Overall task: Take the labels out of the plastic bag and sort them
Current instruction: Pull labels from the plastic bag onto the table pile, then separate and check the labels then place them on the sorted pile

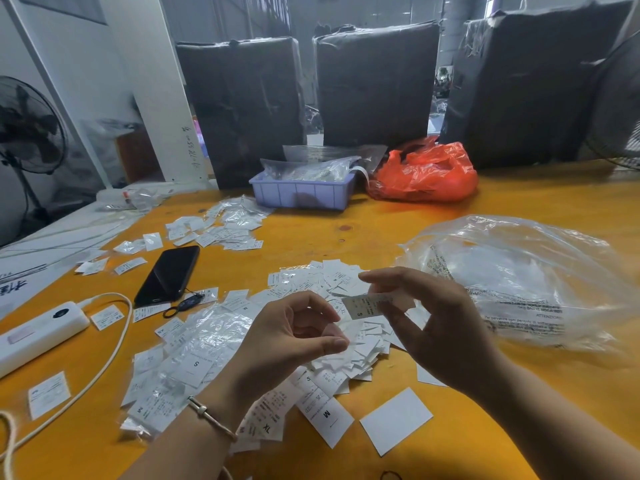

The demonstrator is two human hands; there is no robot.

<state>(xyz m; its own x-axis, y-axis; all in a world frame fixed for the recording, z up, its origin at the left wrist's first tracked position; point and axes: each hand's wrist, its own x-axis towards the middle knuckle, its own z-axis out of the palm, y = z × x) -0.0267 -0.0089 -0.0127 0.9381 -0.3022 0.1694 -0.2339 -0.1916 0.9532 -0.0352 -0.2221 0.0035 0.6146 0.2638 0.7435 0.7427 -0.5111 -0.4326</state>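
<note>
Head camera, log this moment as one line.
right hand pinches S label | left hand empty | label pile below | clear bag right

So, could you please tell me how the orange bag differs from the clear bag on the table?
The orange bag is opaque and crumpled into a heap; the clear bag is see-through, with printed text. The orange bag sits at the far edge beside the tray; the clear bag lies nearer, just beyond the right hand. The clear bag looks larger and more spread out. Both are thin plastic resting on the yellow table.
</note>
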